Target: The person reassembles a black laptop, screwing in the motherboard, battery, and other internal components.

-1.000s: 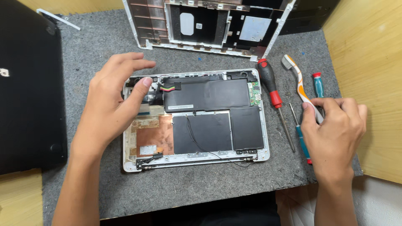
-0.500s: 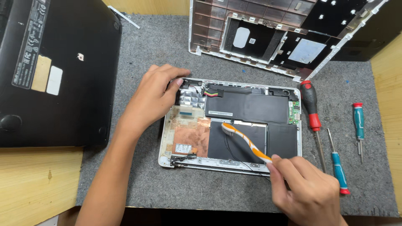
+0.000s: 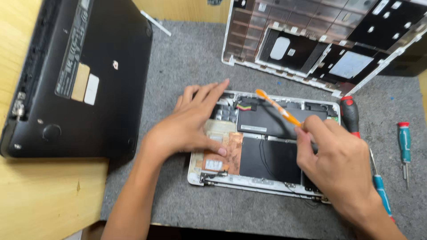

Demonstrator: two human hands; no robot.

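An opened white laptop base [image 3: 249,182] lies on the grey mat, with black battery cells and copper foil exposed. My left hand [image 3: 191,124] rests flat on its left side, fingers spread over the foil and board. My right hand [image 3: 333,160] grips an orange and white toothbrush [image 3: 278,106], whose head points up and left and hovers over the top of the battery near a connector with red and yellow wires.
A black laptop [image 3: 84,75] lies upside down at the left. A removed white cover [image 3: 320,44] lies at the top right. On the right lie a red-handled screwdriver [image 3: 350,114] and two teal ones [image 3: 404,142] [image 3: 381,193]. The grey mat [image 3: 187,53] sits on a wooden table.
My right hand picked the toothbrush up from the right side, carried it over the laptop base, then moved up toward the battery's top edge. My left hand stayed on the base.
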